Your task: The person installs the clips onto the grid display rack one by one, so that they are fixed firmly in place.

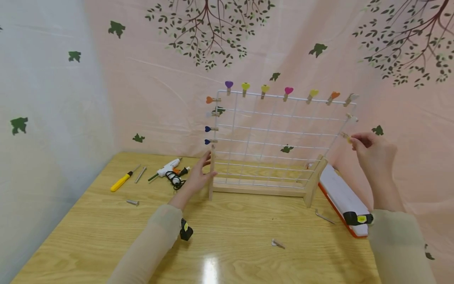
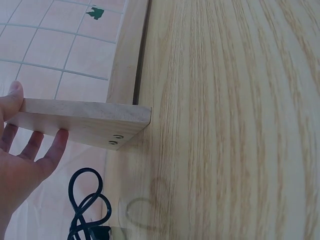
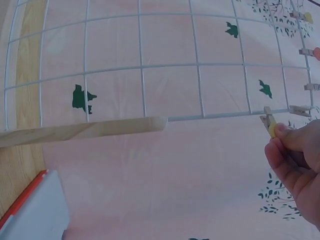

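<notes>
A white wire grid rack [image 1: 276, 138] stands upright on a wooden base, heart-topped clothespins clipped along its top and left edges. My left hand [image 1: 198, 173] holds its left wooden post [image 2: 85, 117], thumb on one face and fingertips on the other. At the grid's right edge, my right hand [image 1: 376, 152] pinches a clothespin with a yellow heart [image 3: 270, 125] between thumb and fingers. The tips of that clothespin are at the edge wire; whether they clamp it I cannot tell. Just above it, a pale clothespin [image 1: 351, 117] is clipped on the same edge.
A loose clothespin [image 1: 278, 243] lies at the table's front. At left are a yellow screwdriver [image 1: 121, 181], bolts [image 1: 133, 202] and a glue gun [image 1: 168, 167] with coiled cord. Right of the rack lie a hex key [image 1: 324, 216] and a white-and-red box [image 1: 342, 193].
</notes>
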Action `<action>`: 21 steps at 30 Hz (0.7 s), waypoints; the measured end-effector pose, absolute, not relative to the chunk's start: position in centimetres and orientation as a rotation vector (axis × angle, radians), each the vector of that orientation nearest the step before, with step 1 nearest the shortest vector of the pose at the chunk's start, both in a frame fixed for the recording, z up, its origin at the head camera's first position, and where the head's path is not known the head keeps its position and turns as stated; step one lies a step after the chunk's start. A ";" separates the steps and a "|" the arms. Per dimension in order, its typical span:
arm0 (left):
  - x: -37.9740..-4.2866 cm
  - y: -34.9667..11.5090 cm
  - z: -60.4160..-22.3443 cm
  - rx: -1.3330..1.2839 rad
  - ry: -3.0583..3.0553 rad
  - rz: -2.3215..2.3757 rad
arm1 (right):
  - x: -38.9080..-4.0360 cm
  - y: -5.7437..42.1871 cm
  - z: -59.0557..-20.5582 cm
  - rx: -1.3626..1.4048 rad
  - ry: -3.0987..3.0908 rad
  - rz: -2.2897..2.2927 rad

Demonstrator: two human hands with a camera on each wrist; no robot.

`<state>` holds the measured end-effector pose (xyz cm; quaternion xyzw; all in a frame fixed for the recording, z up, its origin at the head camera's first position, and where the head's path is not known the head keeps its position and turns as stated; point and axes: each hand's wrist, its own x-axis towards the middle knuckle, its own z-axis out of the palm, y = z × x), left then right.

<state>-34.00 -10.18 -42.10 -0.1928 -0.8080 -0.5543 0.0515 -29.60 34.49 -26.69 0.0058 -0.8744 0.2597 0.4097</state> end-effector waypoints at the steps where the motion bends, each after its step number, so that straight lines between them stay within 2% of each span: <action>1: -34.0 -10.2 -42.1 -0.577 -2.461 -1.692 | -29.7 34.4 -26.5 0.014 -2.215 0.649; 15: -34.2 -10.1 -42.6 -0.573 -2.446 -1.664 | -30.5 33.8 -25.9 -0.011 -2.285 0.694; 21: -33.2 -10.1 -41.3 -0.599 -2.446 -1.685 | -30.1 34.2 -25.7 -0.006 -2.205 0.696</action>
